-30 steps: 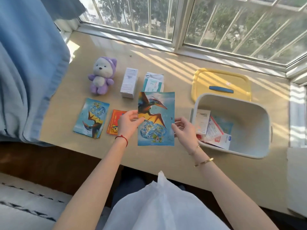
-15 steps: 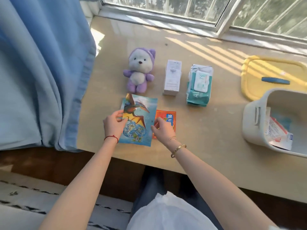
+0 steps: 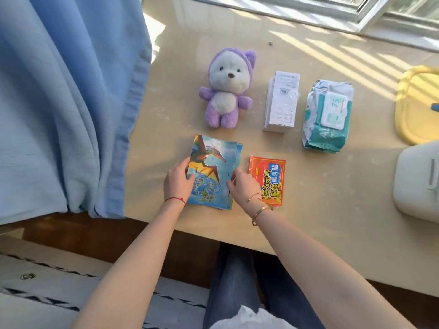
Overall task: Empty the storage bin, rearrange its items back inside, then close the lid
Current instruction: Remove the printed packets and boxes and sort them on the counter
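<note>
Two blue dinosaur picture cards (image 3: 211, 169) lie stacked on the beige table near its front edge. My left hand (image 3: 178, 182) holds the stack's left edge and my right hand (image 3: 242, 186) presses its right edge. Just right of them lies an orange heat-pack sachet (image 3: 268, 179), partly under my right wrist. Behind stand a purple and white plush bear (image 3: 225, 91), a white box (image 3: 281, 100) and a teal wet-wipes pack (image 3: 325, 115). The white storage bin (image 3: 418, 181) shows only its left end at the right edge, and its yellow lid (image 3: 413, 103) lies behind it.
A blue curtain (image 3: 66, 103) hangs over the table's left end. The window frame (image 3: 356, 13) runs along the back. A small screw-like object (image 3: 270, 43) lies on the table behind the bear. My legs are below the front edge.
Both hands carried the dinosaur card leftward from in front of the bin and set it down on top of the other dinosaur card. The view swung left, so the bin is mostly out of frame.
</note>
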